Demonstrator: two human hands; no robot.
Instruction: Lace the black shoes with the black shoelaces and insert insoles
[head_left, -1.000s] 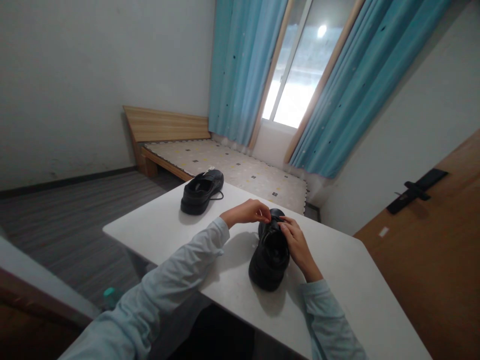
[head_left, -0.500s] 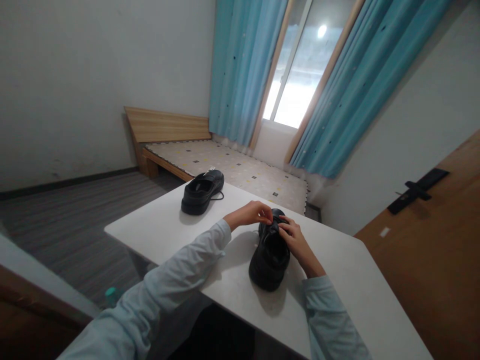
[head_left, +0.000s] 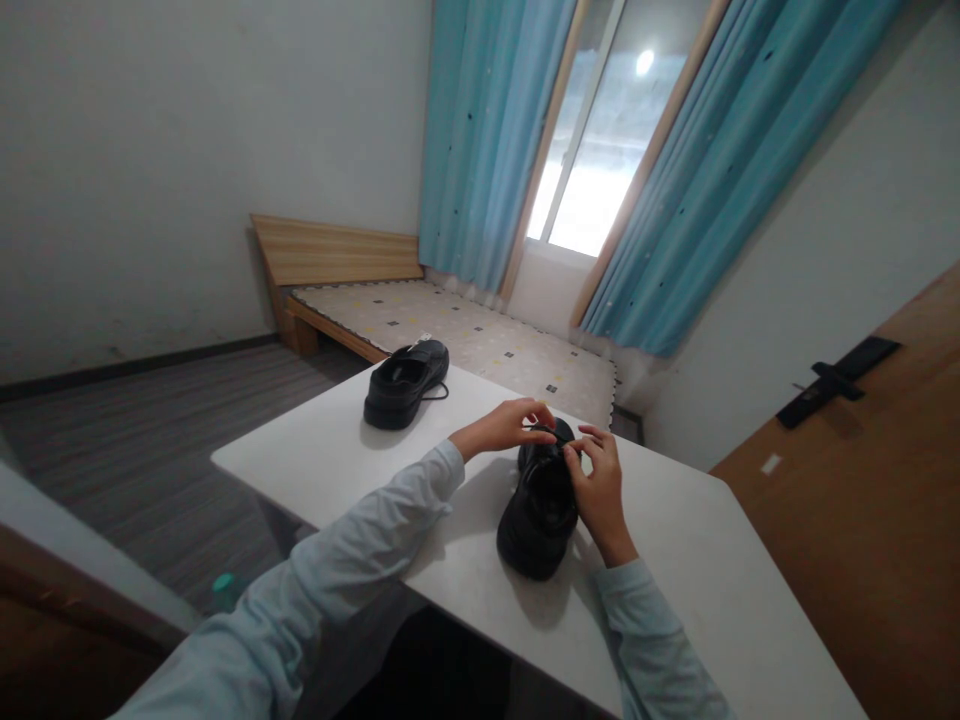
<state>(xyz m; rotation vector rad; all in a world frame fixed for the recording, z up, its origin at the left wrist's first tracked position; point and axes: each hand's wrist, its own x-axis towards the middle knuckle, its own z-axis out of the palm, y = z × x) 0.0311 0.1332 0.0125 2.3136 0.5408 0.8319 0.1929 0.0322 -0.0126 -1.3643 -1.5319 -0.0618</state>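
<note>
A black shoe [head_left: 536, 535] stands on the white table with its heel toward me and its toe pointing away. My left hand [head_left: 514, 425] is at the left of its lacing, thumb and fingers pinched on a thin black shoelace. From the other side, my right hand [head_left: 600, 485] pinches at the same lacing above the tongue, with its outer fingers lifted. The lace is small and partly hidden by the fingers. A second black shoe [head_left: 405, 385] sits apart at the far left of the table, one lace end trailing onto the surface.
The white table [head_left: 697, 560] reaches from my front to the bed [head_left: 480, 325] behind it. A wooden door [head_left: 862, 480] with a black handle is on the right. A green-capped object [head_left: 223, 590] stands low at the left.
Both hands have shifted at the lacing. My left fingers have moved slightly right and up; my right hand has turned more upright, its outer fingers raised off the shoe. Both shoes stay in place.
</note>
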